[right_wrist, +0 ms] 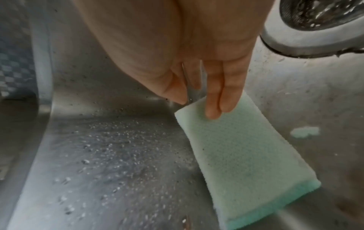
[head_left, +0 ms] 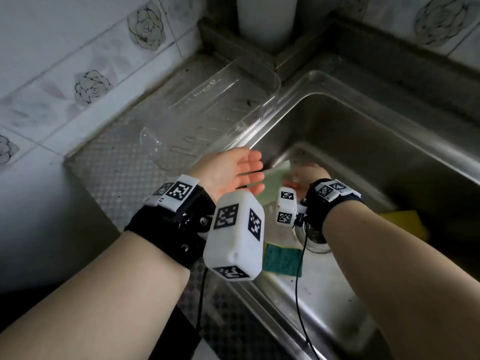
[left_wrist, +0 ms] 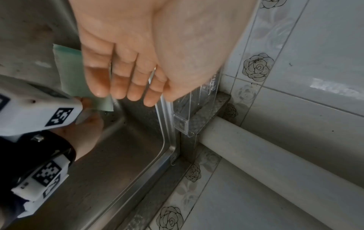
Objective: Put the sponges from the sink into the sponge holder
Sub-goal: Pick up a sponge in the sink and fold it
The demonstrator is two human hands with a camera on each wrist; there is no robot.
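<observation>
My right hand (head_left: 296, 180) reaches down into the steel sink (head_left: 363, 141) and pinches one end of a pale green sponge (head_left: 275, 178). In the right wrist view two fingers (right_wrist: 222, 96) lie on top of this sponge (right_wrist: 242, 147) with the thumb at its corner. My left hand (head_left: 255, 172) hovers open, palm up, over the sink's left rim, right beside the sponge (left_wrist: 74, 74). A clear plastic sponge holder (head_left: 215, 110) lies on the counter left of the sink. A dark green sponge (head_left: 283, 258) and a yellow sponge (head_left: 405, 222) rest on the sink floor.
The drain strainer (head_left: 314, 235) sits in the sink floor under my right wrist. A white pipe (head_left: 265, 19) stands in the tiled corner behind the holder. Tiled walls close in the counter on the left and at the back.
</observation>
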